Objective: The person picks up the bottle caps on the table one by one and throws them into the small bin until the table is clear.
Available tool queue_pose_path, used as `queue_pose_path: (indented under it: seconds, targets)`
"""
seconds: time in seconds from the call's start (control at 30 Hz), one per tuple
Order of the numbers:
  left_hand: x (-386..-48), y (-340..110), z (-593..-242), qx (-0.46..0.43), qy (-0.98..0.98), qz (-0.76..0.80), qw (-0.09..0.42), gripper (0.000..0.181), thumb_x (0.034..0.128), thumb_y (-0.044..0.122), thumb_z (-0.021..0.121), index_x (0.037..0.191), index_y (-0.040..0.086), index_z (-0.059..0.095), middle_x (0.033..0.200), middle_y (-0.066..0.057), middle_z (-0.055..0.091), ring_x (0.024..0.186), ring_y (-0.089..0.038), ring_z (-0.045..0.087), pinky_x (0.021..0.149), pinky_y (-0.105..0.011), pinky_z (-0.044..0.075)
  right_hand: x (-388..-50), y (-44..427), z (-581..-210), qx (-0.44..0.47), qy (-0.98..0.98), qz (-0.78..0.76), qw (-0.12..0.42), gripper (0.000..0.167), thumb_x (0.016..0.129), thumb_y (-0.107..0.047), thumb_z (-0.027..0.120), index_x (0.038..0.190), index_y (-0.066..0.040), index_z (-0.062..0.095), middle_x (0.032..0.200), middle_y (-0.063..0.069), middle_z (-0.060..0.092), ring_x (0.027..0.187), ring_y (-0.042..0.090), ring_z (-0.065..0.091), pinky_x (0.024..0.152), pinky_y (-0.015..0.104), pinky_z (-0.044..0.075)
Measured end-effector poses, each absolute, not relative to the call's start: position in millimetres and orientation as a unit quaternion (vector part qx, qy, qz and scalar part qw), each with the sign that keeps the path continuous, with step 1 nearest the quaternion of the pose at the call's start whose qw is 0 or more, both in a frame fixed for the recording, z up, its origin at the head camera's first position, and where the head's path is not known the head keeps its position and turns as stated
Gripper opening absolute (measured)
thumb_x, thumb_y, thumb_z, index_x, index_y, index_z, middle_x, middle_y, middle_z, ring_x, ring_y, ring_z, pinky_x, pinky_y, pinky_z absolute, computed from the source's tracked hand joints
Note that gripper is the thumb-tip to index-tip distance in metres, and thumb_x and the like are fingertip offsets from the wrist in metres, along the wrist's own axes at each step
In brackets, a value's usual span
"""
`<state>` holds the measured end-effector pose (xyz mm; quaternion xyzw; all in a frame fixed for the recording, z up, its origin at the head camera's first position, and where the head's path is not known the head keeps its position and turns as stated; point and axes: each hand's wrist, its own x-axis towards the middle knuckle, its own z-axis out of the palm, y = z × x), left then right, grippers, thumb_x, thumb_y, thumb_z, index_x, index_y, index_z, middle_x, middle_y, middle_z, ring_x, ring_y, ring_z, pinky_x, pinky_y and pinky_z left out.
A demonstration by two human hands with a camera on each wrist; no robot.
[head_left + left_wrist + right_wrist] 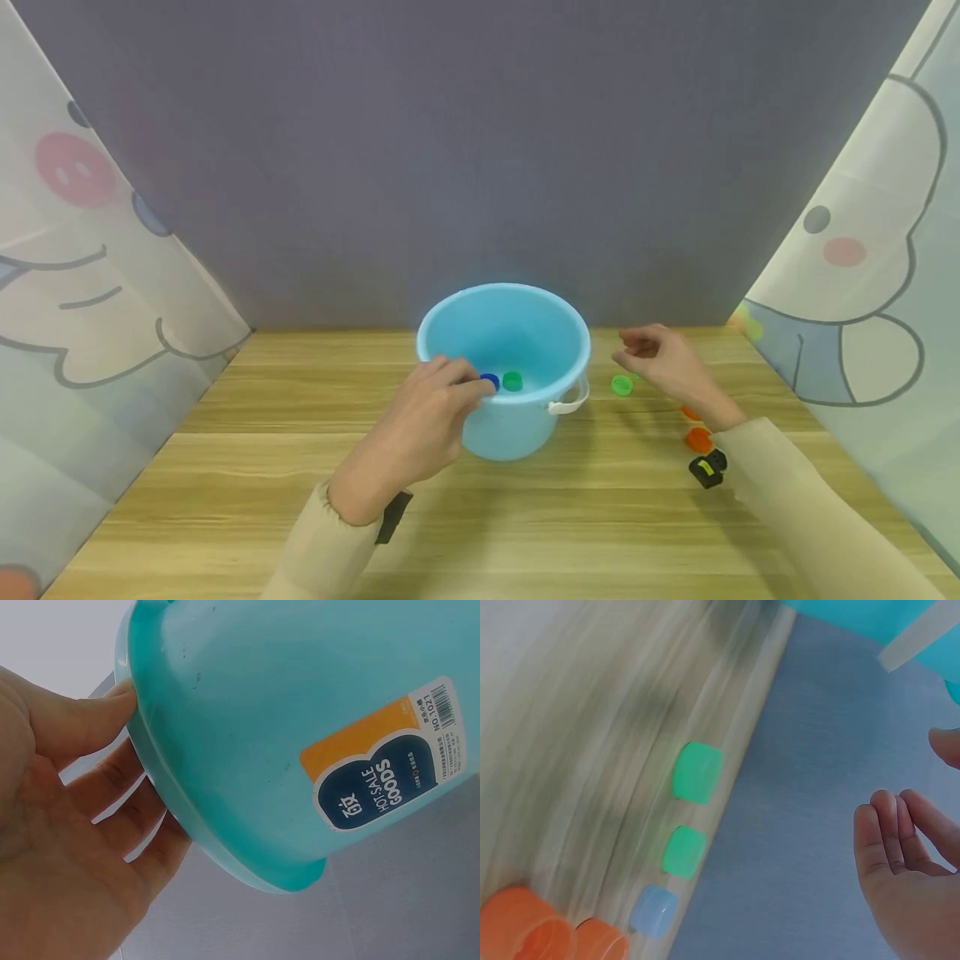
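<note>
A light blue bucket [504, 429] stands on the wooden table, tilted toward me, with a white handle [570, 406] at its right side. My left hand [427, 417] grips the bucket's near left rim; in the left wrist view the thumb [90, 724] presses the outer side and the fingers reach past the edge. Inside the bucket are a dark blue cap [490, 381] and a green cap [512, 381]. To the right, my right hand [663, 358] hovers above the table, fingers loosely bent, holding nothing. Below it lies a bright green cap [622, 385].
In the right wrist view, two green caps [697, 772], a pale blue cap [654, 911] and orange caps [529, 926] lie in a row. A black object with a yellow mark [707, 469] appears by the right sleeve. A grey wall [495, 150] rises behind the table.
</note>
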<state>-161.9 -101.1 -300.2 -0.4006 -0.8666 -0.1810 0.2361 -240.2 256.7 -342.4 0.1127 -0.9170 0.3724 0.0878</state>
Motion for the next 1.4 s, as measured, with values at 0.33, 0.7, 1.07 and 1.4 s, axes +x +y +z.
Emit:
queue_pose_path:
  seconds: [0.33,0.7,1.07,1.4]
  targets:
    - [-162,-101,-301,-0.400,-0.869,-0.178,0.233,0.036,0.0783,-0.016,0.073,0.105,0.008,0.076,0.098,-0.002,0.066,0.090,-0.021,0.058,0.080,-0.038,0.050,-252,263,-358,0.110,-0.929,0.349,0.058,0.048,0.094,-0.025,0.073,0.127,0.009,0.062,0.123,0.027,0.065,0.103,0.035,0.065,0.088,0.048,0.055]
    - [-161,-101,-300,-0.403,-0.864,-0.181,0.243,0.037,0.0774,-0.018,0.072,0.103,0.008,0.076,0.097,-0.001,0.066,0.090,-0.022,0.057,0.079,-0.037,0.049,-259,261,-367,0.128,-0.942,0.308,0.033,0.046,0.090,-0.018,0.073,0.120,0.015,0.063,0.115,0.030,0.063,0.101,0.039,0.062,0.088,0.054,0.053]
    - [-161,-101,-301,-0.406,-0.862,-0.180,0.245,0.035,0.0784,-0.016,0.072,0.103,0.009,0.076,0.097,-0.001,0.066,0.089,-0.022,0.057,0.078,-0.037,0.049,-265,266,-377,0.132,-0.954,0.268,0.000,0.048,0.090,-0.016,0.074,0.121,0.019,0.060,0.113,0.030,0.062,0.102,0.042,0.060,0.089,0.057,0.052]
    - [-161,-101,-301,-0.408,-0.861,-0.180,0.247,0.035,0.0782,-0.017,0.072,0.102,0.009,0.076,0.097,-0.001,0.066,0.088,-0.022,0.057,0.078,-0.037,0.049,-270,268,-385,0.127,-0.962,0.241,-0.029,0.050,0.090,-0.015,0.072,0.121,0.022,0.057,0.115,0.033,0.059,0.103,0.043,0.061,0.090,0.058,0.052]
